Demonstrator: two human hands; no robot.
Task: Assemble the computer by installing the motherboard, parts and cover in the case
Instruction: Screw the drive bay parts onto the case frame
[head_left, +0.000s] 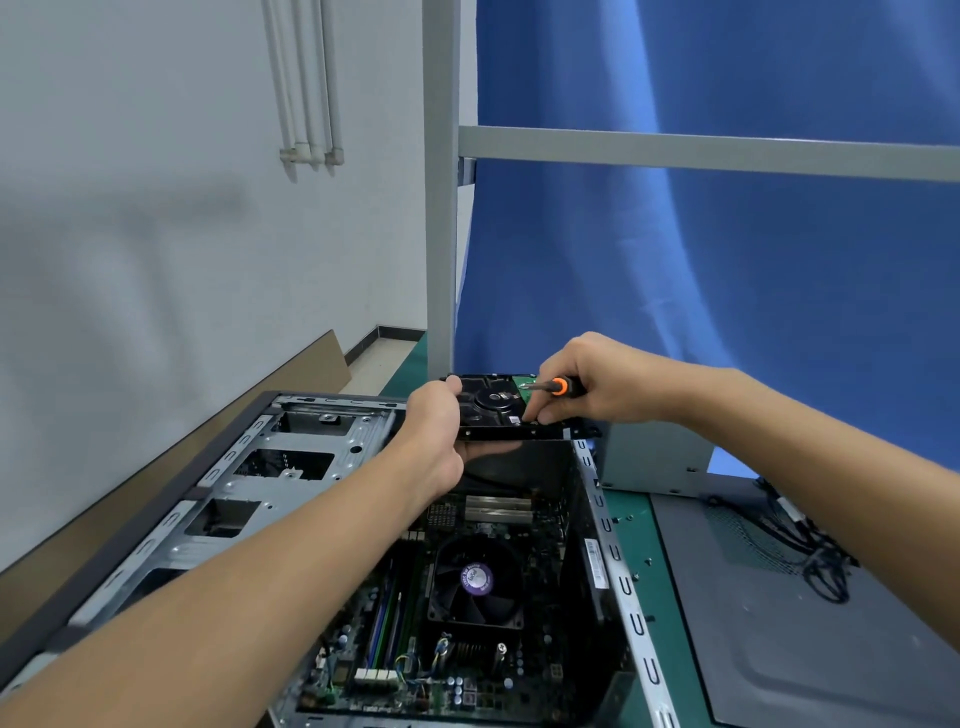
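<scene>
An open grey computer case (291, 462) lies on the green mat, with the motherboard (415, 639) and its black CPU fan (475, 582) inside. At the case's far end sits a black hard drive (493, 402) on a black bracket. My left hand (436, 431) grips the drive's left edge. My right hand (597, 379) holds a screwdriver with an orange and black handle (560, 386); its metal tip lies over the drive's green board, and the fingertips touch the drive's near right corner.
A grey side cover (810, 639) lies flat on the right, with black cables (815, 556) on it. A grey metal box (654, 457) stands behind the case. Small screws (641, 569) lie on the green mat. A grey frame post (441, 208) and blue curtain stand behind.
</scene>
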